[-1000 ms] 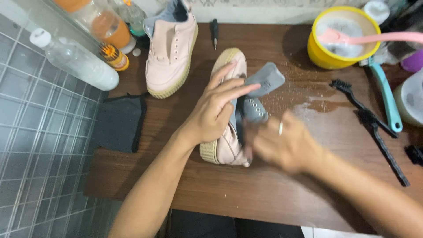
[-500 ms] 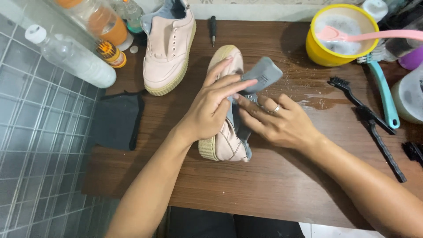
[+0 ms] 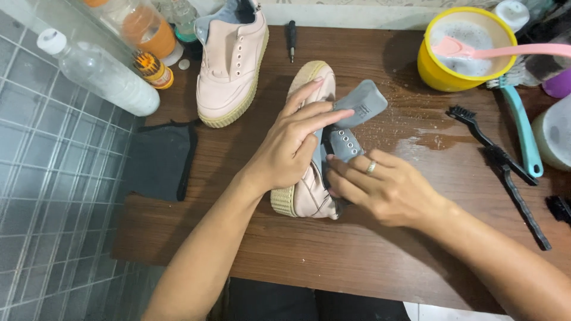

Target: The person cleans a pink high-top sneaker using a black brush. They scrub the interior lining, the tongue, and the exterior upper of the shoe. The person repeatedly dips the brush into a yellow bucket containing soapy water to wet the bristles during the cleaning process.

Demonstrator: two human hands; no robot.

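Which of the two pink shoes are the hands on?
The near shoe, tipped on its side under both hands; the other shoe stands untouched at the back.

Place: I worked at a home shoe-cleaning corner | Evidence: brown wooden surface point(image 3: 369, 261), yellow bowl of suds point(image 3: 431, 68), black brushes point(image 3: 505, 163), bottles point(image 3: 101, 74), grey tiled floor point(image 3: 53, 196).

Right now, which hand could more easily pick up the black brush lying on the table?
Probably the right hand. It rests on the pink shoe on the side facing the black brush. The left hand lies across the shoe's grey tongue, farther from the brush.
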